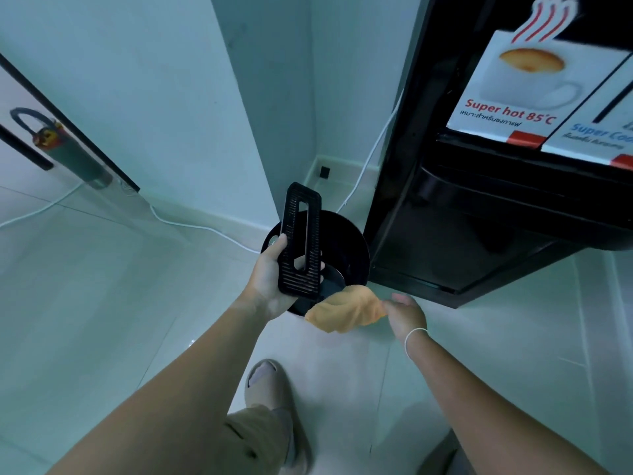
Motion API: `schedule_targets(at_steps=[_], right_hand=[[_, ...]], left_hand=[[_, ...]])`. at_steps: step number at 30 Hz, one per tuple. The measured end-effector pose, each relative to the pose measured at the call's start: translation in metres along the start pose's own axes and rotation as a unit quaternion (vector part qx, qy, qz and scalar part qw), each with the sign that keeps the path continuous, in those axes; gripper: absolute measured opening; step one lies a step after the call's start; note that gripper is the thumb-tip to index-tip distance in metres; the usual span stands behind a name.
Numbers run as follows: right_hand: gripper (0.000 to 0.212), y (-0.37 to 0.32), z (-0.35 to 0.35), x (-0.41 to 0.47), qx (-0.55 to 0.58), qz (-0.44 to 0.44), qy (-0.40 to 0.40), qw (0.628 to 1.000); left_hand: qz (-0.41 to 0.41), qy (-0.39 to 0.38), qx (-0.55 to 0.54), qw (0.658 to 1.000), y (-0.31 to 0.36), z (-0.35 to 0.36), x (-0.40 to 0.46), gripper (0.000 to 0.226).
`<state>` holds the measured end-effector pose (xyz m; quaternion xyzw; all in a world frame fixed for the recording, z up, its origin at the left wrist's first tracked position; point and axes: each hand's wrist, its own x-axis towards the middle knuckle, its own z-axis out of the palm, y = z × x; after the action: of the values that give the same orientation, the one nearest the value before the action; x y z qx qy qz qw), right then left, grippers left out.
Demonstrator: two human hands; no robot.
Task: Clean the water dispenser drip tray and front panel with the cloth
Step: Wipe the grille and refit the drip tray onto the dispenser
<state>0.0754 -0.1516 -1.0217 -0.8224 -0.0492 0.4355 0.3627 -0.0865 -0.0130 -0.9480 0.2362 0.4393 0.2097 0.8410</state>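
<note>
Left hand (270, 269) gripping drip tray grille (301, 241), right hand (406, 315) pinching orange cloth (346, 311) — black bin (346, 241) below

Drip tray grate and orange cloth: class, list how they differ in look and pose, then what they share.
The drip tray grate is black, rigid and slotted; the orange cloth is soft and crumpled. The grate stands upright in the left hand; the cloth hangs bunched from the right hand. Both are held above the round black bin.
</note>
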Motion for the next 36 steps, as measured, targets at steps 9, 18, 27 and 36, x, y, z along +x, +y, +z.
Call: schedule_targets(at_steps=[9,18,27,36], right_hand=[[0.035,-0.069,-0.007,-0.052,0.051,-0.120,-0.059,0.990],[0.046,-0.129,-0.031,-0.140,0.092,-0.175,-0.149,0.969],[0.046,-0.166,-0.067,-0.207,0.135,-0.182,-0.220,0.949],[0.016,-0.170,-0.116,-0.237,0.156,-0.242,-0.175,0.942]], left_hand=[[-0.013,-0.039,0.018,0.999,0.019,0.022,-0.045,0.040],[0.011,-0.076,0.059,0.995,0.060,0.043,-0.122,0.033],[0.046,-0.110,0.086,0.989,0.076,0.075,-0.178,0.033],[0.066,-0.154,0.122,0.978,0.073,0.129,-0.202,0.025]])
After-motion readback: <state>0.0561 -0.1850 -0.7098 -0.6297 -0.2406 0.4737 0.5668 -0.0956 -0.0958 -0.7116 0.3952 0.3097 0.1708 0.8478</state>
